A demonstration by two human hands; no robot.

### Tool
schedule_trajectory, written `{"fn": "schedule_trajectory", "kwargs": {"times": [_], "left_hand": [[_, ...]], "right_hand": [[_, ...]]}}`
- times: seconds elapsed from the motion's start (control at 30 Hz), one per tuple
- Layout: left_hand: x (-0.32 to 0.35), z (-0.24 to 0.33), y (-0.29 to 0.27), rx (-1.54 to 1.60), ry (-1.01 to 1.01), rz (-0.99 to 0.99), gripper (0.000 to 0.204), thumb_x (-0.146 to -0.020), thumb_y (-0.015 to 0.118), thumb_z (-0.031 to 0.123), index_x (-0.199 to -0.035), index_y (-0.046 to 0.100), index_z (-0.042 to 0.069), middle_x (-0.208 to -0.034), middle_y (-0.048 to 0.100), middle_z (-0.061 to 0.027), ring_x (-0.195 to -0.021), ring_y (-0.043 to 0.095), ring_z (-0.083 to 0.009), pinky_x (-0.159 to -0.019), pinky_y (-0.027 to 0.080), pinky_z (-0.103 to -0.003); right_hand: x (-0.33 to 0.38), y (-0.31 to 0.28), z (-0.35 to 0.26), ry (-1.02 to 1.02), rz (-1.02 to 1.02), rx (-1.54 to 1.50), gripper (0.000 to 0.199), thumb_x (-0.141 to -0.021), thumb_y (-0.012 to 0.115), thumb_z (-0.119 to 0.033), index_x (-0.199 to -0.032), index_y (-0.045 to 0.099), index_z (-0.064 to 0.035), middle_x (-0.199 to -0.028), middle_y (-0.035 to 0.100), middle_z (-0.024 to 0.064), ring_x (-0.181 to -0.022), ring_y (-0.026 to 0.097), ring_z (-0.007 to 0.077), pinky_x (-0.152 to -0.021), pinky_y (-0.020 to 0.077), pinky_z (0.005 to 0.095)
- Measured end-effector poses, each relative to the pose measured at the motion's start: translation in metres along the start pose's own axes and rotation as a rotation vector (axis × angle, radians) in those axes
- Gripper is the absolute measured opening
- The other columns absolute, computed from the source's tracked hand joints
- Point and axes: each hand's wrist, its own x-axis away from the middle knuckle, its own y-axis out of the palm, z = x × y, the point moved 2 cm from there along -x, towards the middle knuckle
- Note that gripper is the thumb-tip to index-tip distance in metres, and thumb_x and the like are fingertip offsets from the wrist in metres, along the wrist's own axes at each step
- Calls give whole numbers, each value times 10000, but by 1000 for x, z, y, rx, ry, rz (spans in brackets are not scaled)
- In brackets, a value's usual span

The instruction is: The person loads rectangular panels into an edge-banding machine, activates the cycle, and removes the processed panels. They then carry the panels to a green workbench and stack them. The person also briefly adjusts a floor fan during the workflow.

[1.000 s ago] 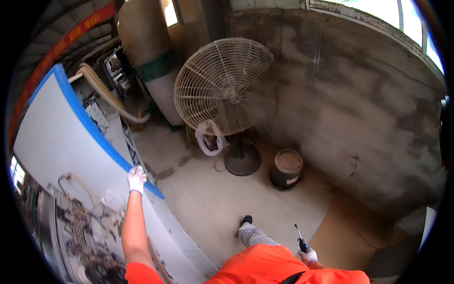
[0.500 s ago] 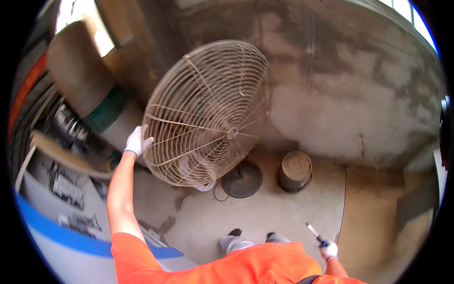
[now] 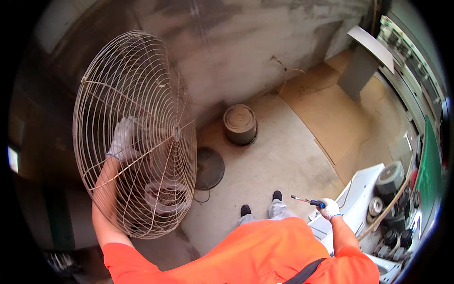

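A large wire fan guard [image 3: 176,133], round and domed, stands tilted in front of me on the left. Through its wires I see my left hand [image 3: 124,139] in a white glove, on the far side of the front wires; its fingers are partly covered, and what they touch is unclear. My right hand [image 3: 329,208], also gloved, is closed around a screwdriver [image 3: 316,203] with a blue and black handle, its shaft pointing left. A dark round base [image 3: 209,168] lies on the floor beside the guard. Low behind the wires shows a pale round thing.
A round bucket-like container [image 3: 239,124] stands near the stained wall. Brown sheets [image 3: 326,128] cover the floor to the right, with a grey panel [image 3: 358,75] leaning there. A white cabinet [image 3: 362,182] and shelf with motor-like parts [image 3: 390,177] stand at my right.
My view has swung to the right, bringing the shelf into sight. My left hand has gone from the guard's rim to behind its wires. The screwdriver stays in my right hand, now raised higher.
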Motion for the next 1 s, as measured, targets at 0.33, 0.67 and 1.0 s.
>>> {"fn": "schedule_trajectory", "kwargs": {"times": [0.33,0.67,1.0], "left_hand": [[8,32,-20,76,-123,38,1253,-543,975,488,-1541,395,1,-1515,470,-260,-1401,456,-441,-1181,382,-548],[22,66,-49,88,-207,32,1273,-504,980,460,-1541,393,12,-1507,476,-234,-1397,459,-424,-1190,373,-545],[25,64,-34,67,-315,-25,1335,-514,987,491,-1587,326,48,-1558,409,-209,-1451,378,-419,-1214,297,-559]], "right_hand": [[43,29,-4,77,63,-70,263,-840,723,-279,-1071,778,-166,-1052,742,157,-1018,697,380,-900,555,476],[16,29,-15,-25,37,44,263,-843,724,-301,-1059,775,-161,-1063,746,148,-1003,704,378,-888,561,478],[10,26,-17,-83,101,17,246,-837,743,-278,-1043,773,-146,-1041,745,144,-994,702,375,-875,560,487]]}}
